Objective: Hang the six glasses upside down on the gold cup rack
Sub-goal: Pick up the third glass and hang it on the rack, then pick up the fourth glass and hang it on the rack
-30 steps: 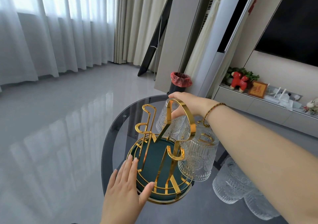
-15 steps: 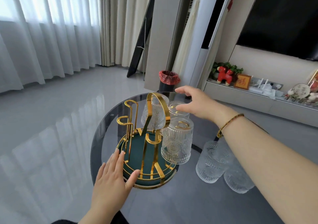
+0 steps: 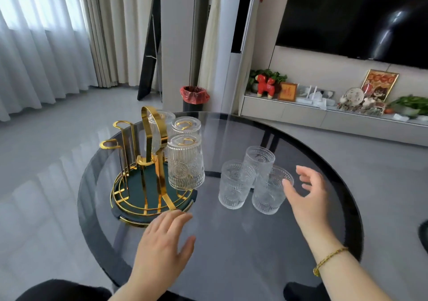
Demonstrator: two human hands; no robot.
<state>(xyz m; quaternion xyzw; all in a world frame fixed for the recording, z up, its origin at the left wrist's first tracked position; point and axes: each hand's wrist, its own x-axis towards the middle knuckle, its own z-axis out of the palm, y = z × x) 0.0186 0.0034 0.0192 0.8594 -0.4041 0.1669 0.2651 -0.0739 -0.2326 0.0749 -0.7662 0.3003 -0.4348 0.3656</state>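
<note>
Head view: your right hand [image 3: 308, 192] is spread empty beside the nearest glass [image 3: 269, 190]; grasp it low, while your released left hand [image 3: 162, 242] steadies the rack [image 3: 150, 173].

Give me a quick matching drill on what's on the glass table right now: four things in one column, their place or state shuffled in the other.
Things:
1. nearest hung glass
2. three loose glasses
3. left hand
4. right hand

States:
A. open, reaching toward the cluster of upright glasses
B. upside down on the gold cup rack
C. standing upright on the table
D. open, fingertips by the rack's base rim

Pairs: 1-B, 2-C, 3-D, 4-A
</note>
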